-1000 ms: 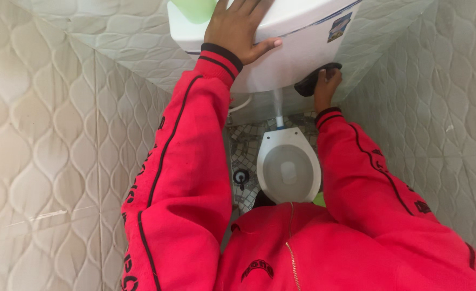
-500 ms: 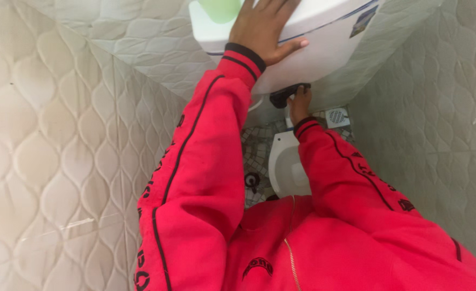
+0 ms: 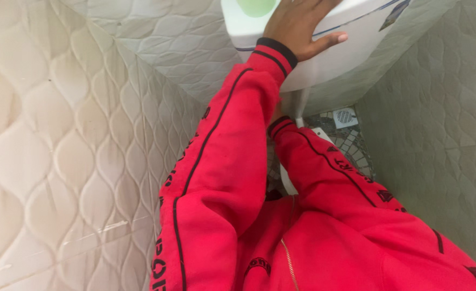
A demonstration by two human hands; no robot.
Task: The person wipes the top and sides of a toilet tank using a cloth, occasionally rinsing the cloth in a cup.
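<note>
Head view: a person in a red jacket leans over a toilet cistern (image 3: 335,59) at twelve o'clock.
Left hand (image 3: 297,24) lies open and flat on the cistern lid; the right hand reaches beneath, hidden, grip untellable. Work under the tank looks unfinished.

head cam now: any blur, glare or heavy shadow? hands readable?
Head view: lighting soft and even, no hard shadows; faint sheen on the wall tiles, no blown-out glare. Focus mostly sharp. Left hand lies clear and flat on the white cistern, partly cut by the top edge. Right hand is hidden behind the left sleeve; only the right sleeve shows. Floor drain is dimmer.
</note>
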